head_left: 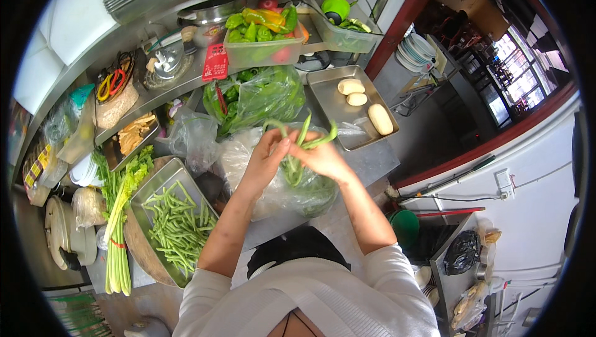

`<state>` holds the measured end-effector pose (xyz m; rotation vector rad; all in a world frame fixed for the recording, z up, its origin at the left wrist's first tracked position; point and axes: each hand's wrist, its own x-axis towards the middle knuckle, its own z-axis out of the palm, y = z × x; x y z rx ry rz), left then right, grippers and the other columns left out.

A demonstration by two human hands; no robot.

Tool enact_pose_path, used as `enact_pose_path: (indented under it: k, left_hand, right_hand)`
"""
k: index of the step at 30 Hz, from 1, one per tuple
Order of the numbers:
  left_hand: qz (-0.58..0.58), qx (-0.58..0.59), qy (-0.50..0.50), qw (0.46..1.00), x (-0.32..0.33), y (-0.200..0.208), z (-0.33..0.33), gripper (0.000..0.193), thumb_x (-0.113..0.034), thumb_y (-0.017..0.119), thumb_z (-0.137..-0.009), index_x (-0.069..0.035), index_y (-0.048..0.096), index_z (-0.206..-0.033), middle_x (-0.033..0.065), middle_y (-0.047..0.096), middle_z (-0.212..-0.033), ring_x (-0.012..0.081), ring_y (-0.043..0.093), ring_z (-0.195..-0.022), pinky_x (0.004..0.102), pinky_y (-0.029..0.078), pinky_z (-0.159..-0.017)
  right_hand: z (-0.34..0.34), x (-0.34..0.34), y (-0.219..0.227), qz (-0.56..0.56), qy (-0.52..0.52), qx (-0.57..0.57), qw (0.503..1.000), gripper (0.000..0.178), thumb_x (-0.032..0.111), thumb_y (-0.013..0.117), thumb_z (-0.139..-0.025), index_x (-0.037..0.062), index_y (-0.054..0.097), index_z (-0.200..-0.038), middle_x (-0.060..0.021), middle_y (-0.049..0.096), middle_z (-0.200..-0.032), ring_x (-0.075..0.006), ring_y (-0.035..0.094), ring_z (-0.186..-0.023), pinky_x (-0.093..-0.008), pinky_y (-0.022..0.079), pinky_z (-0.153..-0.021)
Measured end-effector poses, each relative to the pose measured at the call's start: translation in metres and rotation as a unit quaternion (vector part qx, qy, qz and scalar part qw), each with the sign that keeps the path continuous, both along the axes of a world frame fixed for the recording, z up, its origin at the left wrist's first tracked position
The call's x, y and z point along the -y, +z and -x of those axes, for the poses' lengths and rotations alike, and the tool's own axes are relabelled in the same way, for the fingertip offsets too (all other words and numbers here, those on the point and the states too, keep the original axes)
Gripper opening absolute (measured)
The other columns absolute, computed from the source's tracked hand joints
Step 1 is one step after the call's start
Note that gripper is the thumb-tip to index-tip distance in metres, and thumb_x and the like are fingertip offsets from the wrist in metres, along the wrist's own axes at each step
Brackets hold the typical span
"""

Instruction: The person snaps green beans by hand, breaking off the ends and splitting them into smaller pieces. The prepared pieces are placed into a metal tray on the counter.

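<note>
Over a clear plastic bag near the table's front edge, my two hands are close together with long green beans between them. My left hand is closed, its fingers pinching the beans near my right fingertips. My right hand is wrapped round several green beans, whose curved ends stick out above and below the fingers. Left of my left forearm, a metal tray holds a heap of loose green beans. The lower beans in my grip partly overlap the bag, so I cannot tell how many I hold.
Celery lies left of the bean tray. Behind my hands sits a bag of leafy greens. A metal tray with pale peeled vegetables stands at the right. On the shelf is a tub of peppers. A doorway opens at the far right.
</note>
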<state>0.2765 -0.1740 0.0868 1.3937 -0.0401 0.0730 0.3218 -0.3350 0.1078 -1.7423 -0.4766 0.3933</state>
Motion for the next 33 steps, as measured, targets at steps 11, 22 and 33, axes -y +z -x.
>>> enact_pose_path:
  k: [11, 22, 33]
  left_hand:
    - [0.13, -0.012, 0.045, 0.99, 0.0, -0.026, -0.009, 0.025, -0.027, 0.05, -0.102, -0.003, 0.054, -0.106, 0.0121, 0.066, -0.1, 0.0207, 0.066, -0.088, 0.0332, 0.054, -0.078]
    - [-0.038, 0.053, 0.082, 0.994, 0.025, -0.043, 0.022, 0.027, -0.022, 0.04, -0.105, -0.001, 0.051, -0.119, 0.006, 0.054, -0.103, 0.0129, 0.049, -0.095, 0.0277, 0.04, -0.086]
    - [0.148, -0.008, 0.115, 0.982, 0.035, -0.062, 0.025, 0.025, -0.02, 0.043, -0.104, -0.003, 0.053, -0.119, 0.0043, 0.057, -0.107, 0.0118, 0.052, -0.098, 0.0271, 0.041, -0.087]
  right_hand:
    - [0.031, -0.007, -0.034, -0.163, 0.04, -0.075, 0.983, 0.033, -0.003, 0.059, -0.091, -0.0006, 0.049, -0.123, -0.0091, 0.066, -0.096, -0.0142, 0.065, -0.078, -0.0291, 0.056, -0.069]
    - [0.04, -0.022, -0.042, -0.222, -0.154, -0.094, 0.958, 0.018, 0.007, 0.063, -0.093, -0.0058, 0.063, -0.106, -0.0072, 0.068, -0.088, -0.0091, 0.063, -0.069, -0.0249, 0.055, -0.06]
    - [0.047, -0.034, -0.042, -0.18, -0.17, -0.072, 0.966, 0.014, 0.009, 0.057, -0.096, -0.0037, 0.057, -0.101, -0.0048, 0.064, -0.078, -0.0066, 0.056, -0.058, -0.0233, 0.049, -0.053]
